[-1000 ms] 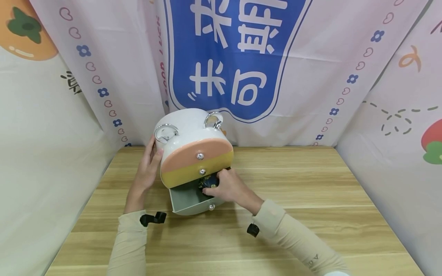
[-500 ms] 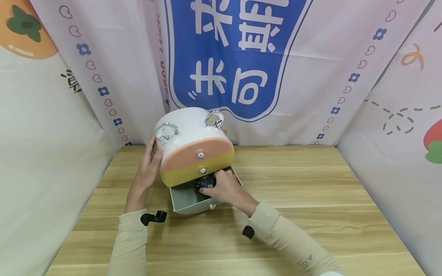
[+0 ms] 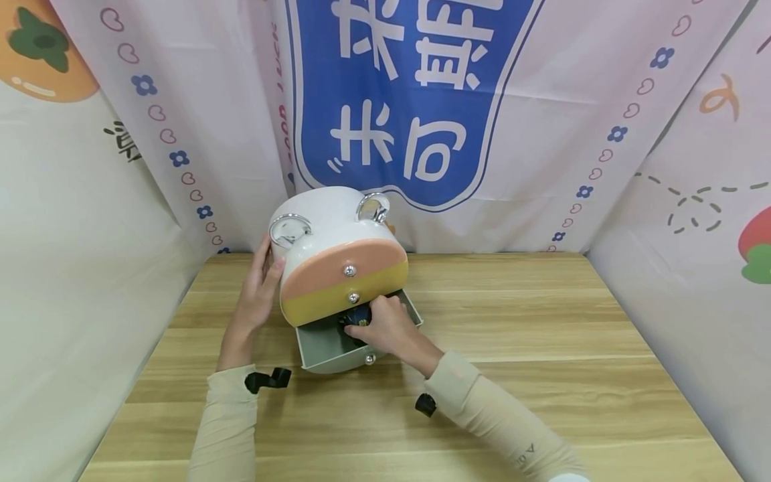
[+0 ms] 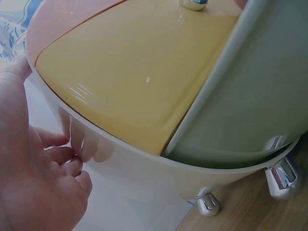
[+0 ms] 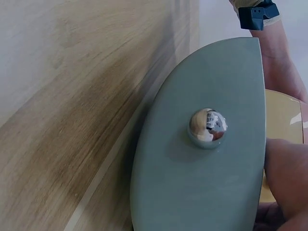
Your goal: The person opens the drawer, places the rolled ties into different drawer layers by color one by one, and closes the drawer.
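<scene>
A small rounded white cabinet (image 3: 328, 217) stands on the table with a pink, a yellow and a green drawer front. Its bottom green drawer (image 3: 319, 345) is pulled out. Inside that drawer my right hand (image 3: 391, 328) pinches a dark blue item (image 3: 361, 314) with a gold pattern; its kind is mostly hidden by the fingers. My left hand (image 3: 255, 294) rests against the cabinet's left side, and the left wrist view shows its loosely bent fingers (image 4: 60, 154) touching the white wall. In the right wrist view, the green front with its silver knob (image 5: 208, 127) hides most of the right hand (image 5: 288, 178).
Two silver ring-shaped ears (image 3: 290, 231) stick up from the cabinet's top. Silver feet (image 4: 208, 204) hold it above the wooden table (image 3: 530, 335). A printed cloth (image 3: 530, 167) hangs close behind, and cloth walls flank both sides.
My right hand has shifted a little left in the green drawer with the dark blue item, uncovering the drawer's right edge. My left hand and the cabinet have stayed in place.
</scene>
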`<action>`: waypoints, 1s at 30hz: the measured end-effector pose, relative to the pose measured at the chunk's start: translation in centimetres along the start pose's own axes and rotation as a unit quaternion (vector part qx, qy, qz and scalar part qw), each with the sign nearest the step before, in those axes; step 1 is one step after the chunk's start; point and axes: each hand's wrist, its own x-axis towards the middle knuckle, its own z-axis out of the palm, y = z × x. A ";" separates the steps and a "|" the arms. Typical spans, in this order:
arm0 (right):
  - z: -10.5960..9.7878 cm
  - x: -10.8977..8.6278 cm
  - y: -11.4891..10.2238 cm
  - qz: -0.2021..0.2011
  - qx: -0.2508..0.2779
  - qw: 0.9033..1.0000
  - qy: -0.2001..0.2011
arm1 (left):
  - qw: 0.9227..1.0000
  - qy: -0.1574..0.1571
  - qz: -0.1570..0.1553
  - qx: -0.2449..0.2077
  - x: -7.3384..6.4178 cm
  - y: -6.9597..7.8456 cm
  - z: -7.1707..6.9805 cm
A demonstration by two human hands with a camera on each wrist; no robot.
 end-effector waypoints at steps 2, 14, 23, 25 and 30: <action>0.1 0.0 -0.1 0.001 0.001 1.000 0.003 | 1.000 -0.001 0.001 0.000 0.0 0.0 0.0; 0.5 0.3 -0.5 0.016 -0.019 1.000 0.012 | 1.000 0.000 0.002 0.004 0.0 0.0 0.0; 0.2 0.1 -0.6 0.027 -0.037 0.999 0.008 | 1.000 0.002 0.001 0.003 0.0 0.2 0.1; 0.0 -0.1 -0.6 0.023 -0.032 0.999 0.007 | 1.000 0.002 0.003 0.000 0.0 0.2 0.1; -0.6 -0.4 -0.7 0.011 -0.023 1.000 0.004 | 1.000 0.001 -0.002 0.007 -0.1 0.3 0.1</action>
